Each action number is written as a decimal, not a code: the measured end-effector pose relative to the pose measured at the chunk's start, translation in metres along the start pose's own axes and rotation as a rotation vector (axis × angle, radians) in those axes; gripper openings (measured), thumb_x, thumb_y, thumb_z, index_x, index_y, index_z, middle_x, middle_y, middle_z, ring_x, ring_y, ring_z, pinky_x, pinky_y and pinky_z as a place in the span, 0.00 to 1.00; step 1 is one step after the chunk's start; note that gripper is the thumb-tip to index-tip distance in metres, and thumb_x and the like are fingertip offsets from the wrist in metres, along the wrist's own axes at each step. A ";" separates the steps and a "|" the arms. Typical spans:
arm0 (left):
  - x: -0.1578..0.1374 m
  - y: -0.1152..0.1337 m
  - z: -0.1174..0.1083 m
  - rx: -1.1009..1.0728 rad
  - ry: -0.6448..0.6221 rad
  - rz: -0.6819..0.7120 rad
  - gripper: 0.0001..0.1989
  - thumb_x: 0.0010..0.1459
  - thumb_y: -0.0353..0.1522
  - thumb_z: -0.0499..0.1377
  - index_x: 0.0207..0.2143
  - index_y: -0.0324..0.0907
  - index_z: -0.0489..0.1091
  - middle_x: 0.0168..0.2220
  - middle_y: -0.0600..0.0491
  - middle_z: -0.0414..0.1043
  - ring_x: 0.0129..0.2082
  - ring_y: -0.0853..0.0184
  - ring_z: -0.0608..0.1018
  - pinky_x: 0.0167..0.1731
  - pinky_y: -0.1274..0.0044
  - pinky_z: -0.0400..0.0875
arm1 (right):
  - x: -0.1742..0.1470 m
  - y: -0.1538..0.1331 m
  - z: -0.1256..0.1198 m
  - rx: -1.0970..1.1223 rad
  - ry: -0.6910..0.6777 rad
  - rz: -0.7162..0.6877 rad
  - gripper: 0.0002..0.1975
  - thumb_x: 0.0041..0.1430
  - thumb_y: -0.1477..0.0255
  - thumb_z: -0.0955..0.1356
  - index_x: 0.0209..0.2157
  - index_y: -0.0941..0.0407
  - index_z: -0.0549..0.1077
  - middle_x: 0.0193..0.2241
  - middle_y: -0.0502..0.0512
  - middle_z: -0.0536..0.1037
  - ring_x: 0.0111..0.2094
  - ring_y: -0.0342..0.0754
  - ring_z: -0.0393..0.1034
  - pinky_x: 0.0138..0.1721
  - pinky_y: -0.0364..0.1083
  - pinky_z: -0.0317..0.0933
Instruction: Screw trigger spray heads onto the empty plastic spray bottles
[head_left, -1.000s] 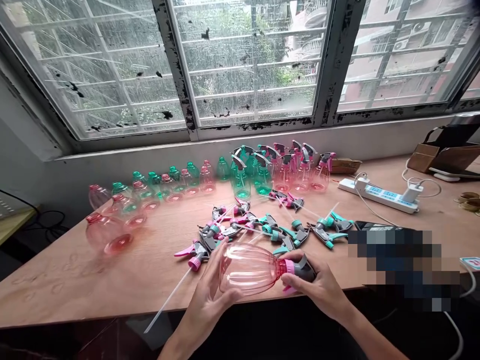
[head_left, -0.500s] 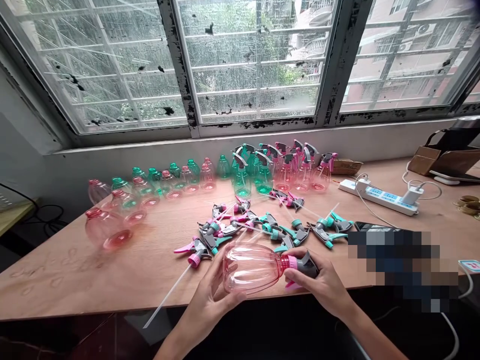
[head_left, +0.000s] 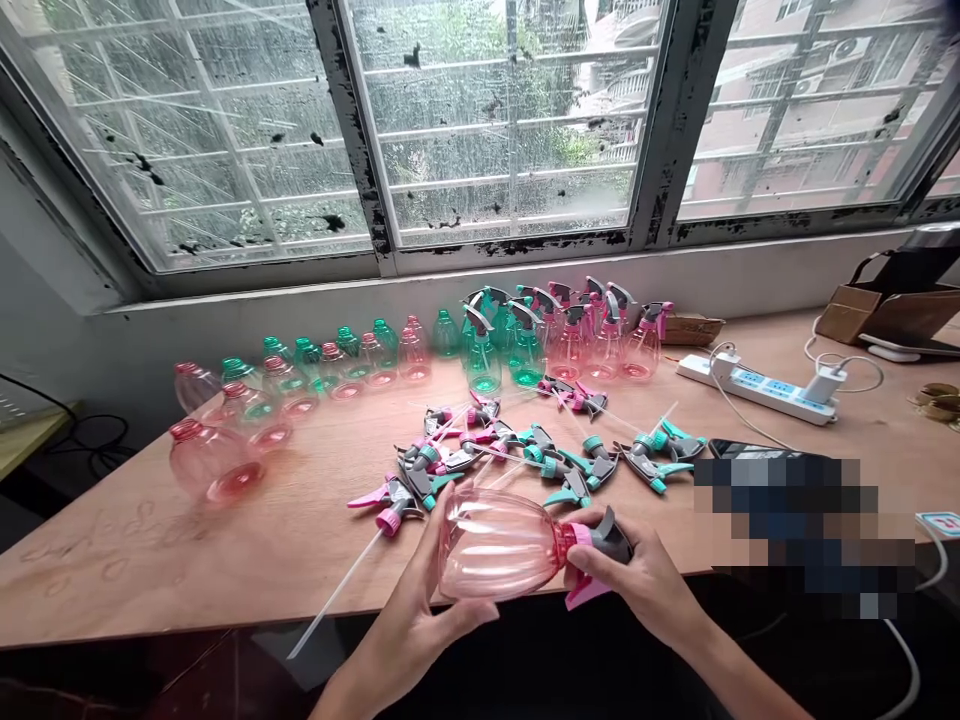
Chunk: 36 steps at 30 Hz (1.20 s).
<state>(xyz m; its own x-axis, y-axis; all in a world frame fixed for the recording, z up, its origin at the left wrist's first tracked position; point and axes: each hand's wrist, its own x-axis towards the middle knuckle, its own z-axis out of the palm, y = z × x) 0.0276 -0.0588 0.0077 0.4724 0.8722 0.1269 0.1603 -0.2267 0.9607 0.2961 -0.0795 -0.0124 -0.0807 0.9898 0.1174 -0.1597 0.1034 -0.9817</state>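
Note:
A clear pink spray bottle [head_left: 499, 545] lies on its side in the air over the table's front edge, its neck pointing right. My left hand [head_left: 427, 600] is around its base, fingers behind and thumb below. At the neck, my right hand [head_left: 637, 570] grips the pink collar and grey trigger head [head_left: 611, 538], which is on the bottle. The pink trigger [head_left: 586, 592] hangs below my right thumb. Just beyond the bottle lies a heap of loose trigger heads [head_left: 555, 465], pink-grey and green-grey. One pink trigger head [head_left: 390, 520] near my left hand has its white tube pointing toward me.
Headless pink bottles [head_left: 214, 462] and green bottles [head_left: 446, 333] stand at the left and back. Several bottles with heads [head_left: 529, 350] stand by the window wall. A white power strip [head_left: 757, 388] with cables and a dark flat device [head_left: 772, 450] lie at right.
The trigger head has turned in my right hand, so more of the pink trigger shows below. The bottle has shifted slightly left and my left thumb has eased off its side.

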 end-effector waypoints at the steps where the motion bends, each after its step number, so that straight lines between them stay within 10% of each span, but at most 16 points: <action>1: 0.001 0.002 -0.003 0.101 -0.012 0.056 0.47 0.63 0.39 0.64 0.72 0.60 0.35 0.75 0.52 0.40 0.73 0.51 0.48 0.71 0.58 0.44 | 0.001 0.000 0.000 0.050 -0.030 0.050 0.15 0.58 0.60 0.75 0.37 0.57 0.76 0.23 0.52 0.81 0.24 0.47 0.77 0.29 0.44 0.70; 6: 0.001 0.010 -0.010 0.528 0.063 0.358 0.40 0.69 0.29 0.55 0.69 0.75 0.38 0.74 0.62 0.43 0.72 0.55 0.54 0.69 0.60 0.52 | 0.002 0.003 0.003 0.157 -0.083 0.163 0.17 0.57 0.57 0.75 0.34 0.58 0.75 0.21 0.52 0.80 0.20 0.47 0.75 0.24 0.43 0.68; 9: -0.004 0.012 -0.008 0.450 0.069 0.186 0.53 0.59 0.40 0.67 0.71 0.65 0.31 0.75 0.55 0.40 0.73 0.47 0.49 0.70 0.56 0.48 | -0.004 0.002 0.001 -0.086 0.072 -0.088 0.13 0.55 0.62 0.77 0.37 0.55 0.79 0.26 0.53 0.83 0.23 0.49 0.77 0.27 0.46 0.72; 14: -0.005 0.009 -0.006 0.119 0.018 -0.026 0.37 0.67 0.51 0.50 0.73 0.51 0.43 0.74 0.49 0.46 0.73 0.48 0.50 0.69 0.58 0.50 | -0.015 -0.005 -0.002 -0.453 0.130 -0.527 0.15 0.48 0.72 0.80 0.40 0.50 0.83 0.32 0.54 0.87 0.29 0.54 0.80 0.33 0.47 0.75; 20: -0.004 0.008 -0.015 0.378 -0.003 0.181 0.36 0.67 0.39 0.59 0.70 0.68 0.44 0.74 0.59 0.44 0.74 0.51 0.46 0.70 0.54 0.40 | -0.004 -0.006 0.003 0.097 -0.009 0.168 0.19 0.58 0.56 0.74 0.29 0.59 0.78 0.23 0.54 0.81 0.22 0.46 0.76 0.24 0.42 0.69; 22: -0.007 0.010 -0.016 0.342 -0.033 0.186 0.42 0.62 0.41 0.64 0.70 0.69 0.42 0.75 0.59 0.42 0.74 0.50 0.44 0.70 0.54 0.38 | -0.003 -0.004 0.002 0.165 -0.054 0.212 0.20 0.58 0.55 0.74 0.28 0.59 0.77 0.22 0.53 0.81 0.22 0.45 0.75 0.25 0.41 0.69; 25: -0.009 0.012 -0.013 0.076 -0.022 0.086 0.58 0.48 0.56 0.67 0.72 0.63 0.36 0.76 0.55 0.36 0.74 0.45 0.42 0.70 0.53 0.39 | -0.007 -0.004 -0.001 -0.106 0.059 -0.153 0.12 0.56 0.63 0.77 0.36 0.56 0.79 0.27 0.52 0.83 0.26 0.47 0.77 0.29 0.42 0.71; 29: -0.008 0.014 -0.009 -0.157 -0.030 -0.086 0.48 0.55 0.60 0.56 0.71 0.51 0.49 0.74 0.48 0.47 0.72 0.42 0.48 0.69 0.53 0.44 | -0.015 -0.010 -0.002 -0.544 0.046 -0.814 0.20 0.54 0.75 0.79 0.48 0.52 0.77 0.37 0.53 0.86 0.35 0.51 0.80 0.40 0.45 0.73; 36: -0.017 0.005 -0.031 -0.147 -0.087 -0.034 0.48 0.51 0.48 0.70 0.70 0.59 0.52 0.74 0.54 0.46 0.73 0.46 0.46 0.71 0.58 0.42 | -0.015 -0.018 0.005 -0.573 -0.036 -0.539 0.16 0.57 0.59 0.76 0.43 0.51 0.78 0.30 0.47 0.84 0.28 0.46 0.80 0.30 0.37 0.73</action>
<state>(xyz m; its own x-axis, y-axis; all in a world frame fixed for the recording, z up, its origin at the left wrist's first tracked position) -0.0067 -0.0611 0.0176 0.5429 0.8361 0.0784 0.0517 -0.1265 0.9906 0.2951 -0.0970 0.0042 -0.1700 0.7861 0.5943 0.3451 0.6124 -0.7112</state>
